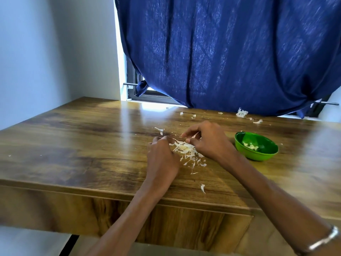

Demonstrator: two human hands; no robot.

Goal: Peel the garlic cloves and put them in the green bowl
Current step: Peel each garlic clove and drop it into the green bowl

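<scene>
A garlic clove (191, 139) seems to be being pinched between the curled fingers of the right hand (206, 143), though it is too small to be made out surely. The left hand (162, 156) is being held curled at the edge of the heap of papery skins (188, 154) on the worktop (83, 145); what it grips cannot be told. The green bowl (256, 146), with peeled cloves inside, is standing near, to the right. Judged from this, the skin is best being loosened at the tip and drawn off in strips, scraps being kept clear of the bowl.
</scene>
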